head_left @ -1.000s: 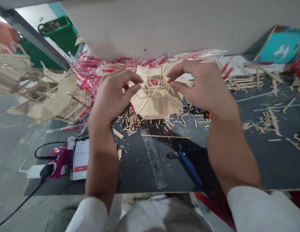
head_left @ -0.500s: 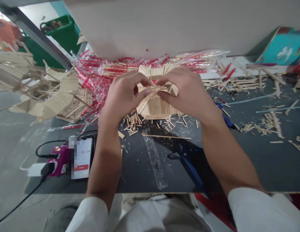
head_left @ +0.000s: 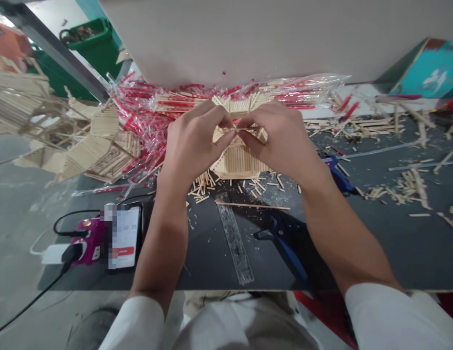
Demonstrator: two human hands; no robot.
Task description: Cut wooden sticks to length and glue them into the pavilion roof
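Observation:
A small model built of thin wooden sticks (head_left: 241, 163) stands on the dark tabletop, partly hidden behind my hands. Over its top, my right hand (head_left: 280, 133) is closed in a pinch on a short wooden stick (head_left: 252, 129). My left hand (head_left: 197, 133) pinches too, its thumb and index fingertips meeting the right fingertips above the model. Whatever lies between the left fingertips is too small to make out. Many short cut stick pieces (head_left: 204, 183) are scattered at the model's front. Nearer me lie a long thin stick (head_left: 253, 205) and a clear ruler (head_left: 235, 243).
A blue-handled tool (head_left: 286, 245) lies by my right forearm, and a blue glue gun (head_left: 337, 176) beyond it. Red-and-clear wrappers (head_left: 146, 114) pile up behind. Larger stick models (head_left: 80, 150) are at left, above a phone (head_left: 124, 238) and a purple power adapter (head_left: 89, 240).
My left hand has shifted slightly right, bringing its fingertips up against those of my right hand. The right hand has barely moved, and the model stays in place.

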